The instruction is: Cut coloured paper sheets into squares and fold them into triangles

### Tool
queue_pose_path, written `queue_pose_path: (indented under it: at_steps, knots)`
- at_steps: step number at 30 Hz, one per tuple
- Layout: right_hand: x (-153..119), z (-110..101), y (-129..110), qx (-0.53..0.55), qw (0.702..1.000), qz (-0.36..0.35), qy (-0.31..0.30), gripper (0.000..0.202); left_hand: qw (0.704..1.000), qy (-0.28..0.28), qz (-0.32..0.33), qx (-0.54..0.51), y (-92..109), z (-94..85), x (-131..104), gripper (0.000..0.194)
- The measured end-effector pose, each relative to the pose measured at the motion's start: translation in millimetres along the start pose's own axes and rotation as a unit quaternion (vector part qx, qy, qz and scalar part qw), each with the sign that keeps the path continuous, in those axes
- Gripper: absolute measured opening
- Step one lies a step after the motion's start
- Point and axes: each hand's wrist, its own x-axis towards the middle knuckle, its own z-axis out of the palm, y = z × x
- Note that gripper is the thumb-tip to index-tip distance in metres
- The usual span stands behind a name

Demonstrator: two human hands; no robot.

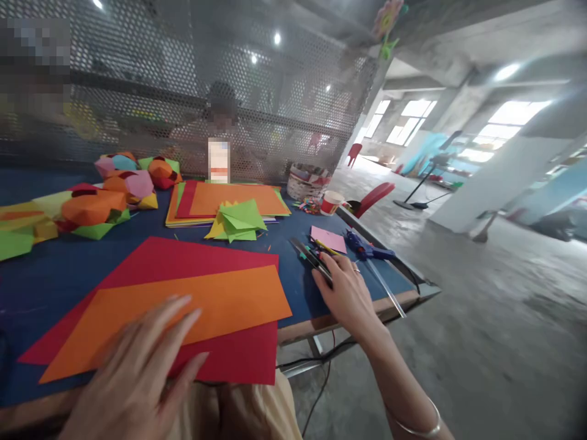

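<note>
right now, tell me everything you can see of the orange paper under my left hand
The orange paper is a long, plain, straight-edged strip, flat and matte, lying aslant on red paper, its right end jutting past the red edge. The left hand hides part of it; whether they touch is unclear.

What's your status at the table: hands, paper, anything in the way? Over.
Left hand spread over orange sheet, atop red paper. Right hand at dark slim tool, grip unclear. Possible clutter near right hand: pink paper, glue gun.
</note>
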Motion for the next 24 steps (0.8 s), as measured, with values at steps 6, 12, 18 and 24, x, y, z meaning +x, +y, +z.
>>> queue_pose_path:
  at_steps: [6, 12, 18, 24]
  knots:
    - [7, 0, -4, -0.017, 0.999, 0.001, -0.048, 0.038, 0.993, -0.025, 0.09, 0.069, 26, 19.2, 46, 0.059]
    - [-2, -12, 1, 0.022, 1.0, 0.003, -0.02, 0.043, 0.992, -0.054, 0.098, 0.054, 21, 21.9, 47, 0.061]
    - [-39, -40, 3, 0.11, 0.994, -0.028, -0.009, 0.042, 0.991, -0.086, 0.099, 0.016, 8, 21.5, 46, 0.071]
    - [-73, -58, 8, 0.13, 0.991, -0.027, -0.031, 0.037, 0.985, -0.161, 0.027, -0.049, 6, 30.9, 71, 0.069]
